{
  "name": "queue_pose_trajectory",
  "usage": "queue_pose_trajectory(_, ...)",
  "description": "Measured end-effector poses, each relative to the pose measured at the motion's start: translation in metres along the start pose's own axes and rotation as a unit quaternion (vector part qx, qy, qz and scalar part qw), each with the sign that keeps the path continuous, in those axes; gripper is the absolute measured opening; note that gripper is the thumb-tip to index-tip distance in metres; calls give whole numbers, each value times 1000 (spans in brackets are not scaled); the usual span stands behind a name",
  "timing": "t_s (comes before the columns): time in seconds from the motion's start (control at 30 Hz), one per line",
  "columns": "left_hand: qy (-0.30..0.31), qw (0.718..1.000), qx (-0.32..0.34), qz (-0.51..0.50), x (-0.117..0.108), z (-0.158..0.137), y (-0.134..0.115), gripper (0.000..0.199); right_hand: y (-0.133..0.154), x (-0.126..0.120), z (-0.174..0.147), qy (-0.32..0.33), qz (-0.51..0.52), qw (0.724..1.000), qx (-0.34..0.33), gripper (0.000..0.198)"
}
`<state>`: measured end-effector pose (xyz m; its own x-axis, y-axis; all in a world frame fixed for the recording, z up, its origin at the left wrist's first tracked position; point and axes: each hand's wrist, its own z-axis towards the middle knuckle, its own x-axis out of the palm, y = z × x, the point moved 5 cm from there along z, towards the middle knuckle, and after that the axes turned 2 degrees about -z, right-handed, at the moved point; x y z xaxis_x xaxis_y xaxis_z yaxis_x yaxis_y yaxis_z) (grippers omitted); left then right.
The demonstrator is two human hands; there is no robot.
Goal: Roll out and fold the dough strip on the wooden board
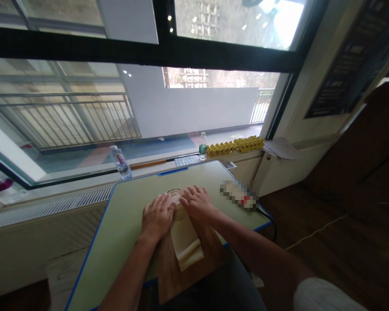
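Observation:
A long cream strip (183,235), folded over at its near end, lies lengthwise on a brown wooden board (170,276). Whether it is cloth or another soft sheet I cannot tell. My left hand (157,216) rests palm down on the strip's left edge at the far end of the board, fingers stretched out and thumb pointing inward. Opposite it, my right hand (197,203) lies flat on the right side, its fingers extended forward. Between the two thumbs a bit of the strip's far end shows. The palms hide what lies beneath them.
Board and strip sit on a pale green table (123,224) with a blue edge. A blurred-out item (239,195) with a black cable lies at the right. On the sill stand two plastic bottles (120,163), a yellow bumpy row (235,146) and papers (280,148).

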<state>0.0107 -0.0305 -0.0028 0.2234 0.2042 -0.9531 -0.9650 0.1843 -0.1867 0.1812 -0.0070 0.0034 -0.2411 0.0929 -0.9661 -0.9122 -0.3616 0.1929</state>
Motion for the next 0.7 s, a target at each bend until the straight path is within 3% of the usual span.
queue_pose_trajectory(0.13, 3, 1000, -11, -4, -1, 2, 0, 59, -1, -2, 6, 5, 1, 1000, 1, 58)
queue_pose_trajectory(0.33, 15, 999, 22, -39, -3, -26, 3, 58, -2, 0, -33, 7, 65, 997, -40, 54)
queue_pose_trajectory(0.5, 22, 995, 29, -92, -7, -36, 12, 39, -7, -1, -43, 34, 104, 994, -29, 28)
queue_pose_trajectory(0.57, -11, 993, 16, -112, -11, -28, 19, 36, -11, -4, -35, 45, 104, 993, -43, 22)
queue_pose_trajectory(0.7, -122, 982, -74, -124, -20, -8, 39, 55, -27, -12, -6, 46, 93, 994, -36, 21)
